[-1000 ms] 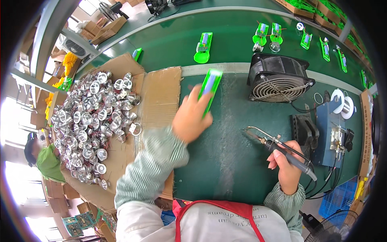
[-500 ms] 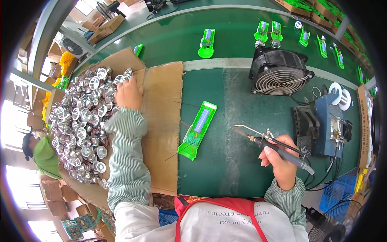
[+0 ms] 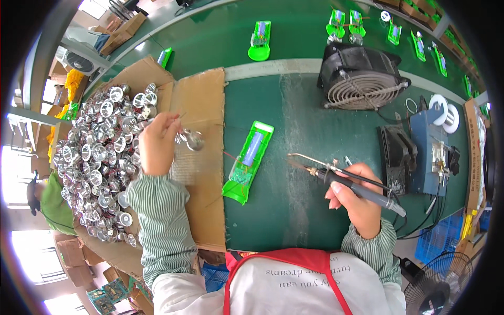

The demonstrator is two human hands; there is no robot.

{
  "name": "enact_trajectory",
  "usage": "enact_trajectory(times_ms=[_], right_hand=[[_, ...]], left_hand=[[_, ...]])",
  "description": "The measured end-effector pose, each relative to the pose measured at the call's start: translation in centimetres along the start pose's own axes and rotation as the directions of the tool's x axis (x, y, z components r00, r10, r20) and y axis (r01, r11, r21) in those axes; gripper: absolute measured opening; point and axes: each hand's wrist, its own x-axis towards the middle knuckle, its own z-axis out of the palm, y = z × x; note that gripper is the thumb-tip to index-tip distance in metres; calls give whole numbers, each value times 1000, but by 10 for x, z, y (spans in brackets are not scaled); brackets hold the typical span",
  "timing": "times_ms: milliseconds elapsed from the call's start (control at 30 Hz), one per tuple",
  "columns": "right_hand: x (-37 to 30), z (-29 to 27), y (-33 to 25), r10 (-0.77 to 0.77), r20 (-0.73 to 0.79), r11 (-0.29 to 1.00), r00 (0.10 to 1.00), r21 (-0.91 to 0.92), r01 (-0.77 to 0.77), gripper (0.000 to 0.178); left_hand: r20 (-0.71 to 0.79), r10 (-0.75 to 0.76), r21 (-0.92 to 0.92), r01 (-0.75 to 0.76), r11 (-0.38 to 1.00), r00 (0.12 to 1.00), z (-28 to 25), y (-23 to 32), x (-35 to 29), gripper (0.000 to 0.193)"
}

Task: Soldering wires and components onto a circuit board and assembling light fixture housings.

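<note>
My left hand (image 3: pixel 158 143) pinches the thin wires of a silvery lamp reflector (image 3: pixel 194 140), which dangles beside the fingers above the cardboard. To its left lies a heap of similar shiny reflectors (image 3: pixel 98 151) with short wires. My right hand (image 3: pixel 362 202) is closed round a soldering iron (image 3: pixel 362 193) with a thin metal solder-feed tube, its tip pointing left over the green table. Between the hands a bright green plastic housing (image 3: pixel 249 160) lies at a slant, holding a blue cylindrical cell and a small circuit board with loose wires. Neither hand touches it.
A black fan (image 3: pixel 362 79) with a round grille stands at the table's back. Right of it are a black stand (image 3: pixel 394 157) and a blue box (image 3: pixel 428 152) with a solder spool (image 3: pixel 450 118). More green housings (image 3: pixel 259 41) sit on the surface beyond the rail.
My left hand has come back toward me from the heap's edge, bringing out a reflector by its wires. My right hand keeps the soldering iron in much the same place. The view has shifted slightly.
</note>
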Motion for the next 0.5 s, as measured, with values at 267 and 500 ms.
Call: enact_trajectory(times_ms=[267, 500], right_hand=[[-2, 16, 2, -4, 148, 1000, 989, 0, 4, 15], [-3, 38, 2, 35, 192, 999, 981, -2, -35, 12]], left_hand=[[196, -42, 13, 41, 999, 980, 3, 40, -95, 9], [-13, 281, 211, -272, 939, 960, -1, 27, -99, 3]])
